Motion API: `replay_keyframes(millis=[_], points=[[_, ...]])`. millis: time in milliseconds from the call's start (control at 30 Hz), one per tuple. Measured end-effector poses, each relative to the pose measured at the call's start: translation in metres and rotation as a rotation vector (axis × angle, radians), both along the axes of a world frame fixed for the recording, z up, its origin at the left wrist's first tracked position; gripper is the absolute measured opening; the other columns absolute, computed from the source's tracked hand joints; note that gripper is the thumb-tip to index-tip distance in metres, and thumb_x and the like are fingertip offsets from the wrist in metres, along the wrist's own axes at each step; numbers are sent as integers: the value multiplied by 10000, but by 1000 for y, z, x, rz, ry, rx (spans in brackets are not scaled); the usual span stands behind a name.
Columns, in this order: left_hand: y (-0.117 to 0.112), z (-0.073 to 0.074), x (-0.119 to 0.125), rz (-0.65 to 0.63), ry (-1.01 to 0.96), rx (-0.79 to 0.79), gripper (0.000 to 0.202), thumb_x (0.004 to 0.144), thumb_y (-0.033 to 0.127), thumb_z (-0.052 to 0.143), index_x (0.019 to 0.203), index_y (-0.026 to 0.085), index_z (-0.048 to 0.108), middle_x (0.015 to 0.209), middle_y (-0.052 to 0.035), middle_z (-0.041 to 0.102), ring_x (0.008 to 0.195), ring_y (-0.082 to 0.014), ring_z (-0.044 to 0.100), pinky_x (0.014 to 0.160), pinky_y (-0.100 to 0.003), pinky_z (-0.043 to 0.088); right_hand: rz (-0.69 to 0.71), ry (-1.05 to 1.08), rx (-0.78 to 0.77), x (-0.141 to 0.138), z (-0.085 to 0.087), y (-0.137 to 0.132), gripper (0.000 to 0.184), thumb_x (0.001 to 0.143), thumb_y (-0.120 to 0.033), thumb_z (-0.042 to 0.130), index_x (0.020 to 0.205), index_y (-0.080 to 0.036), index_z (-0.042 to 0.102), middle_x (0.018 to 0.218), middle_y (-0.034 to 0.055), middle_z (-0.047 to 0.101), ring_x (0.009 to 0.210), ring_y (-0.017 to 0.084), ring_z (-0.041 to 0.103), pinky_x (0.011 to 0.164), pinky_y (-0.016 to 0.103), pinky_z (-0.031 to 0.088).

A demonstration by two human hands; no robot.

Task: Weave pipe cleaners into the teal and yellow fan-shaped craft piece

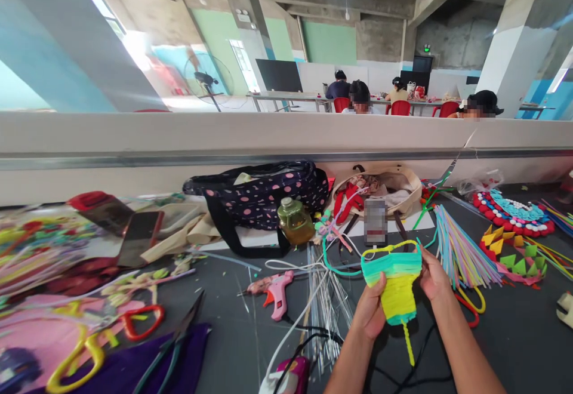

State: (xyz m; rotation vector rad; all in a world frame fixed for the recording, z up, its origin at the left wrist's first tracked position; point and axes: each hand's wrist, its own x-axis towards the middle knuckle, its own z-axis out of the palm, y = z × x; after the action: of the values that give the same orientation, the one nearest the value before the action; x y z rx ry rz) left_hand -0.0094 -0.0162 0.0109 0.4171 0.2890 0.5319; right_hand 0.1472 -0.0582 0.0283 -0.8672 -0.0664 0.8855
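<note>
Both my hands hold a small woven piece (396, 286) made of thin straws, teal at its wide top and yellow at its narrow bottom, with a yellow stalk hanging below. My left hand (369, 312) grips its lower left side, fingers closed round it. On the upper right edge, my right hand (432, 274) pinches it. The piece hangs just above the dark table (233, 328). A bundle of loose coloured straws (461, 251) lies right of my right hand.
A pink glue gun (274, 291) lies left of my hands, with clear sticks (326, 304) beside it. Scissors (174, 340), a polka-dot bag (259, 194), a yellowish bottle (295, 222) and straw crafts (514, 215) crowd the table. A white partition (268, 137) runs behind; several people sit beyond it.
</note>
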Motion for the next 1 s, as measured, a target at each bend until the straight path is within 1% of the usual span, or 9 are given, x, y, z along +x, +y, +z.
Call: replay_keyframes(millis=[100,233,367,500,633,733,833,933,1000], points=[[-1,5,0,66,44,32,409,824,277,655,1193,109,603,1052,-156,710,1044,-307,646,988,-436,445,34,10,-22,0,-1,0,356,540,-294,859,814,-203,650,669,-31,688,530,123,613,490,223,486],[-5,10,1,119,88,62,400,790,289,695,1140,105,633,1036,-161,714,1049,-315,643,976,-440,456,-33,-187,-49,0,-3,0,386,551,-404,841,796,-201,622,633,-42,650,484,107,556,433,203,406],[-12,13,4,170,123,72,351,775,296,712,1057,92,667,1027,-167,716,1054,-319,641,974,-447,463,-137,-436,-173,2,-9,-1,397,602,-512,773,772,-174,654,627,-19,641,492,110,523,448,215,373],[-17,15,6,199,137,60,368,753,305,733,1042,84,674,1015,-173,718,1057,-331,638,971,-461,467,-254,-733,-286,10,-15,-3,405,667,-548,702,790,-162,709,710,31,688,629,164,590,591,269,447],[-17,17,7,233,153,48,381,733,304,750,1034,82,676,1007,-176,719,1059,-340,636,970,-468,468,-240,-935,-290,9,-12,-5,380,714,-512,674,864,-167,730,905,95,721,837,230,646,784,344,480],[-16,18,7,260,151,55,404,731,305,751,1062,91,665,1013,-172,719,1060,-336,636,970,-464,469,-190,-887,-248,0,-7,-5,430,711,-485,690,1000,-166,692,955,103,713,868,233,654,793,353,490],[-14,18,7,245,126,54,427,733,315,748,1091,103,653,1024,-167,718,1045,-328,645,963,-460,471,-210,-771,-154,-8,-2,-3,526,693,-456,721,1119,-175,594,877,68,701,813,208,659,746,333,501],[-11,19,7,228,99,73,406,720,307,757,1054,97,664,1014,-165,720,1018,-319,657,946,-439,480,-268,-684,-104,-10,2,-2,501,653,-432,761,1040,-177,571,781,30,678,748,185,654,717,315,501],[-7,21,4,275,104,104,366,706,285,768,1009,102,674,975,-145,730,988,-302,668,924,-412,490,-304,-639,-83,-9,6,-3,455,627,-419,780,956,-170,587,779,32,677,754,183,653,723,309,501]])
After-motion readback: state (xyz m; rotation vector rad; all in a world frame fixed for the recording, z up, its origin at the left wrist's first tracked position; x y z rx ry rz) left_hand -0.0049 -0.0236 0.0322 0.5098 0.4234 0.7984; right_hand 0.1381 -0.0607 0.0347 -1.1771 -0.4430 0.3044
